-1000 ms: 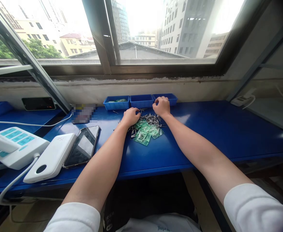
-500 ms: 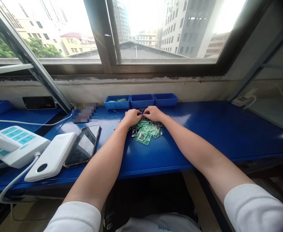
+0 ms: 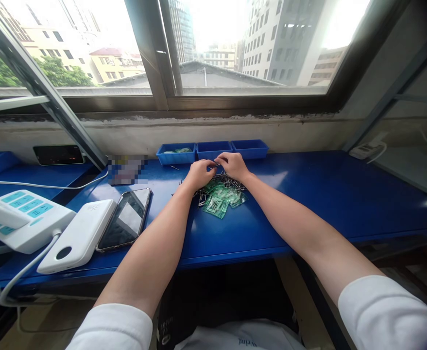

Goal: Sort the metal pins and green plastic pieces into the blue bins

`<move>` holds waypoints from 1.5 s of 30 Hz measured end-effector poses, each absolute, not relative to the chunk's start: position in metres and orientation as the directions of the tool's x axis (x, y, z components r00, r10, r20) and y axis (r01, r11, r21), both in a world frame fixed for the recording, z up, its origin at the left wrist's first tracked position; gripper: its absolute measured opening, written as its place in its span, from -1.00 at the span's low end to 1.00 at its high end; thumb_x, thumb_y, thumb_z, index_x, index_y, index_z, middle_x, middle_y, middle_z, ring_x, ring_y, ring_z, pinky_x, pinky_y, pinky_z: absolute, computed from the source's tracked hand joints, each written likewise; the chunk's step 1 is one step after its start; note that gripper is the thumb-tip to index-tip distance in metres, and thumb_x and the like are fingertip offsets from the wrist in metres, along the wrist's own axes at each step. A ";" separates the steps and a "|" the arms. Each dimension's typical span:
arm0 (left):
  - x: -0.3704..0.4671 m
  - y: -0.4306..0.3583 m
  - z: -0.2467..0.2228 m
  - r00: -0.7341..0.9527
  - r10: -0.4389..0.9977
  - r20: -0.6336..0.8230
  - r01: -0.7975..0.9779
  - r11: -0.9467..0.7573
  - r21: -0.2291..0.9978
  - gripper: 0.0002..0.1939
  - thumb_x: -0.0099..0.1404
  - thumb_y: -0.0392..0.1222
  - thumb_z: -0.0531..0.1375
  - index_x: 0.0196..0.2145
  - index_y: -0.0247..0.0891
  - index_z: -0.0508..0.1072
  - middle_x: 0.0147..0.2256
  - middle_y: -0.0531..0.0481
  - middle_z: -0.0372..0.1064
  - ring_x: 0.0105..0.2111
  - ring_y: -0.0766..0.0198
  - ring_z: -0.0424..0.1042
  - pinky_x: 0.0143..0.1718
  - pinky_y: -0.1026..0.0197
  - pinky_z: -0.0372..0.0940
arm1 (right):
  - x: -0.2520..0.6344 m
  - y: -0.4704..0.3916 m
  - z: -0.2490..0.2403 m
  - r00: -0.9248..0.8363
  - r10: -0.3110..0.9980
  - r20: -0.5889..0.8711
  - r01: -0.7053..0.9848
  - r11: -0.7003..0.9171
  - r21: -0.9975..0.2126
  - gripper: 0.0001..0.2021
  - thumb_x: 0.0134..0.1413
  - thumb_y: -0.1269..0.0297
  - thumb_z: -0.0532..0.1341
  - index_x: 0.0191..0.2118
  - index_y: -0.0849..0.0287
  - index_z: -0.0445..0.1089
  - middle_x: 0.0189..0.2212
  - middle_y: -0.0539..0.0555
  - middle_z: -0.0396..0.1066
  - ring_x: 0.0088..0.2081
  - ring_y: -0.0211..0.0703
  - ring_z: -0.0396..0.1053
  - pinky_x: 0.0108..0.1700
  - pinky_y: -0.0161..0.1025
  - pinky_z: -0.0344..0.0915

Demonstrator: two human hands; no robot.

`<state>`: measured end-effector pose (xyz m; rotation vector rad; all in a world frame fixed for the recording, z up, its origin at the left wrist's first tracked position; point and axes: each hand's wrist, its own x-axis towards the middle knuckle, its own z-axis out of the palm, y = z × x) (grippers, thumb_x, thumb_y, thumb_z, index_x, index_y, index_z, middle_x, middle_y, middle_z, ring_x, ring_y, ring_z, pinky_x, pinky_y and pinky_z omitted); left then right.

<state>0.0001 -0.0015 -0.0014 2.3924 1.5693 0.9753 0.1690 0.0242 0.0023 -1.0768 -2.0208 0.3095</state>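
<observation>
Dark, thin screw-like pieces [image 3: 231, 180] lie heaped on the blue tabletop. Small green-tinted plastic bags [image 3: 218, 199] cover the near side of this heap. Over the heap's far left edge, my left hand [image 3: 200, 174] has its thumb and fingers curled together. My right hand [image 3: 232, 165] is beside it, a little farther back, its fingers pinched close to the left fingertips. Whatever the fingertips hold is too small and too far off to name. A single thin piece [image 3: 175, 167] lies apart, left of my hands.
Behind my hands stand a left blue bin [image 3: 176, 158] with green bags inside, a middle blue bin [image 3: 215, 156] and a right blue bin [image 3: 250, 153]. Leftward lie a phone [image 3: 126, 221], a white power bank [image 3: 76, 238] and a power strip [image 3: 27, 218] with cables.
My right hand has shifted slightly up and back, uncovering more of the dark pieces. My left hand has moved a little, its fingers still curled near the right fingertips.
</observation>
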 end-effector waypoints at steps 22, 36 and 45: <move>-0.006 0.011 -0.010 0.177 0.863 0.473 0.808 -0.402 0.431 -0.77 0.28 -0.14 0.06 -0.36 -0.21 0.51 -0.40 -0.05 0.50 -0.36 0.17 0.40 -0.29 0.19 0.23 | 0.161 0.016 0.005 -0.229 0.732 0.642 0.437 0.666 -0.604 -0.82 0.01 0.15 0.29 -0.41 0.14 0.55 -0.38 0.03 0.57 -0.34 -0.13 0.49 -0.24 -0.26 0.37; -0.002 0.009 -0.004 0.055 0.871 0.489 0.838 -0.306 0.452 -0.69 0.30 -0.14 0.07 -0.06 -0.24 0.45 -0.11 -0.11 0.46 -0.09 0.11 0.41 -0.02 0.11 0.24 | 0.206 0.044 0.009 0.291 0.760 0.581 0.851 0.072 -0.521 -0.30 0.07 0.24 0.08 0.34 0.21 -0.06 0.32 0.23 0.00 0.25 0.17 0.00 0.17 0.20 0.09; -0.002 0.006 -0.002 0.072 0.915 0.396 0.879 -0.246 0.409 -0.72 0.30 -0.14 0.06 -0.10 -0.19 0.47 -0.08 -0.12 0.45 -0.04 0.06 0.39 0.01 0.07 0.21 | 0.217 0.051 -0.005 0.277 0.911 0.306 0.889 -0.122 -0.442 -0.28 -0.01 0.04 0.18 0.27 0.17 0.09 0.34 0.22 -0.08 0.23 0.35 -0.08 0.13 0.26 0.02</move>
